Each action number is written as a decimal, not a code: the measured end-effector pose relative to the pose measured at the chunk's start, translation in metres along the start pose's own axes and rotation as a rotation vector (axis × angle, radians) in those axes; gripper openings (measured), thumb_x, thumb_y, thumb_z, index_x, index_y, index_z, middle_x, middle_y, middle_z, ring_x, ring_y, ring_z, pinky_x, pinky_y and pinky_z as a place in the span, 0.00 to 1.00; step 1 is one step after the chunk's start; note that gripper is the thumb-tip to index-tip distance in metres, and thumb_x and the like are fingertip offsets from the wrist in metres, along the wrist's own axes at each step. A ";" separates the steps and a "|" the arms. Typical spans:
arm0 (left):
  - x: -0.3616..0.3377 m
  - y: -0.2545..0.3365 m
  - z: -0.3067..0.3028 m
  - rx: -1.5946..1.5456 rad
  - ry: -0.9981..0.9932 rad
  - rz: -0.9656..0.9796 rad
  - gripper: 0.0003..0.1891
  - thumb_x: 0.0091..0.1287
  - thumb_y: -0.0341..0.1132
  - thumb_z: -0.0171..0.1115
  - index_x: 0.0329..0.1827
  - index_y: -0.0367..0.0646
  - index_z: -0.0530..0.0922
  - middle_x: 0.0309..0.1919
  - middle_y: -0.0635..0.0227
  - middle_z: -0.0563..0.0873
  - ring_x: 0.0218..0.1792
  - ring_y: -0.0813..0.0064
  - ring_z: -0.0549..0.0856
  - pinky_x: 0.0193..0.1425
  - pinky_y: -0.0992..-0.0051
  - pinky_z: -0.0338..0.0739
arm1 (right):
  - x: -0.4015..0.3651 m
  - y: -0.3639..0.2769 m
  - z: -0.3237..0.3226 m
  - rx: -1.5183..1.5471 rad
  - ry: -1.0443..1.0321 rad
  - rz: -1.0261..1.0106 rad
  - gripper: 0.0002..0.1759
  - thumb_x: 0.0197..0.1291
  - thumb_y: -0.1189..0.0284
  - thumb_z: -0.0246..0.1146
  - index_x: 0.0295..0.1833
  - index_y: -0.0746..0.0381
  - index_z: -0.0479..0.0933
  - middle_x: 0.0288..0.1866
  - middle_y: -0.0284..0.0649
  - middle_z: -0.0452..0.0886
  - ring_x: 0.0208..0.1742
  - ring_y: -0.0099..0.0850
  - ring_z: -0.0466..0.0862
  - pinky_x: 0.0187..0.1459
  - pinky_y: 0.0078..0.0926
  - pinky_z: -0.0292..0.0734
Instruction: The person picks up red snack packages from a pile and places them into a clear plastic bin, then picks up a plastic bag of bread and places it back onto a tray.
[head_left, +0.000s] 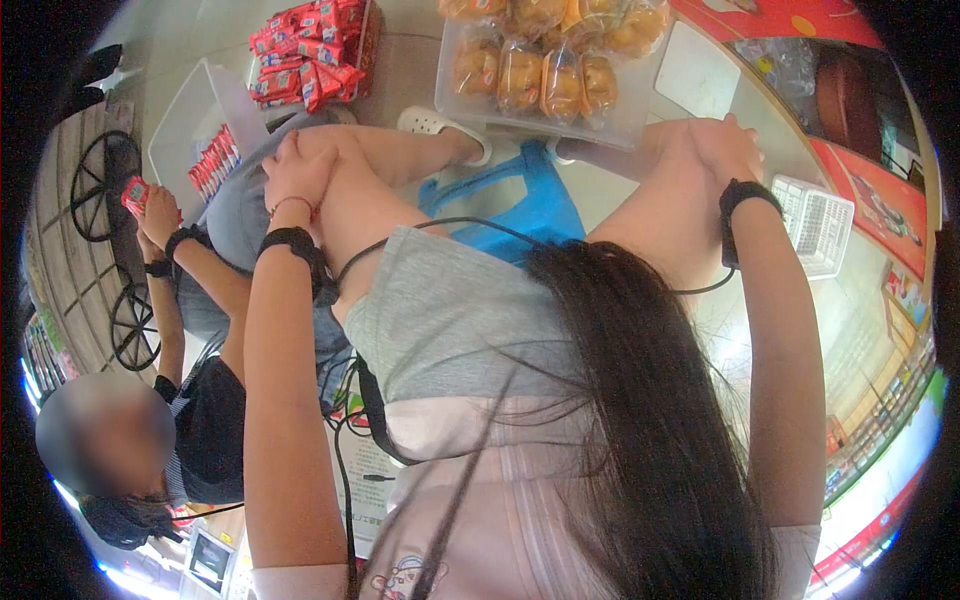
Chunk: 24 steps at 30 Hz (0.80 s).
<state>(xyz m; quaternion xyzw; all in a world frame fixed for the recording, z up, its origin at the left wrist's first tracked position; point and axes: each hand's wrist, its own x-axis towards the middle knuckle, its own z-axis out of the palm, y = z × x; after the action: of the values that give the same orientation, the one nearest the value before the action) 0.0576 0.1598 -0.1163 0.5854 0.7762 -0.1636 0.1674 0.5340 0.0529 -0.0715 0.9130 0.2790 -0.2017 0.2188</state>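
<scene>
My left hand [300,170] lies on my left knee with its fingers apart, holding nothing. On the other side, my right hand [728,150] rests over my right knee, its fingers laid along the leg and partly hidden. Black bands with cables circle both wrists. In front of my knees is a clear plastic bin [560,125] with several bagged bread rolls [520,78]. A heap of red packets [308,55] fills another container to its left. Closer to my left hand, a translucent bin [175,130] holds a row of red, white and blue packets [214,163].
A blue plastic stool [520,205] stands between my legs. At my left, another person's hand [158,215] holds a red packet [135,196]. A white basket [815,225] is beyond my right wrist, near a red printed panel [870,205]. Cables cross my lap.
</scene>
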 end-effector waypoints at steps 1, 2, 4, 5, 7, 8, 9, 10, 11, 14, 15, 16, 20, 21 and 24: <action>0.000 0.000 0.000 0.005 -0.003 -0.005 0.43 0.50 0.62 0.58 0.72 0.58 0.59 0.66 0.49 0.64 0.64 0.51 0.69 0.66 0.59 0.66 | -0.002 -0.001 -0.002 -0.018 -0.016 -0.018 0.38 0.57 0.47 0.50 0.70 0.54 0.60 0.70 0.50 0.58 0.67 0.55 0.64 0.61 0.50 0.67; 0.001 0.000 0.000 0.011 -0.006 -0.009 0.43 0.50 0.62 0.58 0.72 0.58 0.59 0.66 0.49 0.64 0.64 0.51 0.69 0.65 0.59 0.66 | -0.002 -0.001 0.000 -0.003 -0.013 0.000 0.38 0.56 0.47 0.50 0.70 0.54 0.60 0.70 0.50 0.59 0.67 0.55 0.64 0.61 0.49 0.67; 0.000 0.002 -0.002 0.014 -0.013 -0.021 0.44 0.50 0.62 0.58 0.72 0.58 0.59 0.66 0.49 0.64 0.64 0.51 0.69 0.65 0.59 0.67 | 0.002 0.000 0.002 0.029 -0.002 0.035 0.37 0.56 0.48 0.50 0.69 0.54 0.61 0.69 0.51 0.59 0.67 0.55 0.64 0.61 0.49 0.66; -0.001 0.004 -0.004 0.012 -0.016 -0.029 0.44 0.50 0.62 0.58 0.72 0.58 0.59 0.66 0.49 0.64 0.64 0.51 0.69 0.65 0.59 0.67 | 0.002 0.000 0.002 0.033 0.000 0.038 0.37 0.56 0.48 0.51 0.69 0.54 0.61 0.69 0.51 0.59 0.67 0.55 0.64 0.61 0.49 0.66; -0.001 0.003 -0.003 0.014 -0.013 -0.033 0.44 0.50 0.62 0.58 0.71 0.58 0.59 0.66 0.49 0.64 0.64 0.50 0.70 0.65 0.59 0.67 | 0.003 -0.001 0.002 0.037 -0.001 0.042 0.37 0.55 0.49 0.51 0.69 0.55 0.61 0.69 0.51 0.59 0.67 0.55 0.64 0.62 0.49 0.66; 0.001 0.002 -0.001 0.016 -0.004 -0.027 0.44 0.50 0.62 0.58 0.71 0.58 0.59 0.66 0.49 0.64 0.64 0.50 0.70 0.65 0.59 0.67 | 0.004 0.000 0.002 0.049 -0.004 0.042 0.39 0.54 0.48 0.51 0.69 0.55 0.61 0.70 0.53 0.57 0.67 0.56 0.63 0.63 0.49 0.64; 0.003 0.001 0.001 0.019 0.004 -0.022 0.44 0.50 0.62 0.58 0.71 0.58 0.59 0.66 0.49 0.64 0.63 0.50 0.70 0.65 0.59 0.67 | 0.006 0.000 0.002 0.061 -0.008 0.042 0.40 0.53 0.47 0.52 0.69 0.55 0.61 0.71 0.54 0.56 0.68 0.57 0.62 0.64 0.50 0.62; 0.003 0.000 0.002 0.015 0.007 -0.018 0.44 0.50 0.62 0.58 0.71 0.58 0.59 0.66 0.49 0.64 0.63 0.50 0.70 0.65 0.59 0.67 | 0.006 0.001 0.003 0.072 -0.011 0.042 0.41 0.51 0.47 0.52 0.70 0.55 0.60 0.72 0.55 0.55 0.68 0.58 0.62 0.65 0.50 0.61; 0.004 -0.001 0.003 0.012 0.010 -0.014 0.44 0.50 0.62 0.58 0.71 0.58 0.59 0.66 0.49 0.64 0.63 0.50 0.70 0.65 0.59 0.67 | 0.005 0.000 0.002 0.063 -0.003 0.042 0.40 0.52 0.48 0.52 0.70 0.55 0.60 0.71 0.54 0.56 0.68 0.57 0.62 0.64 0.50 0.62; 0.001 0.002 0.000 0.000 -0.002 -0.029 0.44 0.50 0.62 0.58 0.71 0.58 0.60 0.66 0.49 0.63 0.64 0.51 0.70 0.65 0.59 0.67 | 0.000 -0.003 0.001 0.042 0.016 0.046 0.38 0.54 0.50 0.51 0.70 0.55 0.60 0.70 0.51 0.58 0.67 0.54 0.64 0.62 0.48 0.65; 0.000 0.003 -0.002 -0.005 -0.008 -0.038 0.44 0.50 0.62 0.58 0.71 0.58 0.60 0.66 0.49 0.63 0.64 0.51 0.70 0.65 0.59 0.67 | 0.002 -0.002 0.002 0.040 0.020 0.050 0.38 0.53 0.50 0.51 0.70 0.54 0.60 0.70 0.51 0.58 0.67 0.54 0.64 0.62 0.48 0.65; 0.003 0.001 0.001 0.000 -0.002 -0.025 0.44 0.50 0.62 0.58 0.71 0.58 0.60 0.66 0.49 0.63 0.64 0.51 0.70 0.65 0.59 0.67 | 0.003 -0.002 0.003 0.038 0.024 0.053 0.38 0.53 0.50 0.51 0.70 0.54 0.60 0.70 0.51 0.58 0.67 0.54 0.64 0.63 0.48 0.65; 0.008 -0.004 0.006 0.014 0.013 -0.003 0.44 0.49 0.61 0.59 0.71 0.58 0.60 0.67 0.50 0.63 0.64 0.51 0.70 0.65 0.59 0.66 | 0.005 -0.001 0.005 0.040 0.024 0.048 0.38 0.53 0.51 0.51 0.70 0.54 0.60 0.71 0.51 0.56 0.68 0.54 0.63 0.63 0.47 0.65; 0.006 -0.003 0.005 0.015 0.014 -0.004 0.44 0.49 0.61 0.59 0.71 0.58 0.60 0.67 0.50 0.62 0.64 0.50 0.70 0.65 0.59 0.66 | 0.002 -0.002 0.002 0.036 0.017 0.047 0.38 0.53 0.51 0.50 0.70 0.54 0.60 0.72 0.51 0.56 0.68 0.55 0.63 0.63 0.47 0.65; 0.008 -0.003 0.006 0.010 0.013 -0.022 0.44 0.49 0.62 0.59 0.71 0.59 0.60 0.67 0.50 0.62 0.64 0.50 0.70 0.65 0.58 0.67 | 0.003 -0.002 0.003 0.036 0.018 0.050 0.37 0.54 0.51 0.50 0.70 0.54 0.61 0.71 0.52 0.56 0.68 0.55 0.63 0.63 0.47 0.64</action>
<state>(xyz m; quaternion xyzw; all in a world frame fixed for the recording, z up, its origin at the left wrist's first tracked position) 0.0529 0.1629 -0.1249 0.5788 0.7828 -0.1655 0.1575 0.5342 0.0541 -0.0755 0.9253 0.2545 -0.1930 0.2046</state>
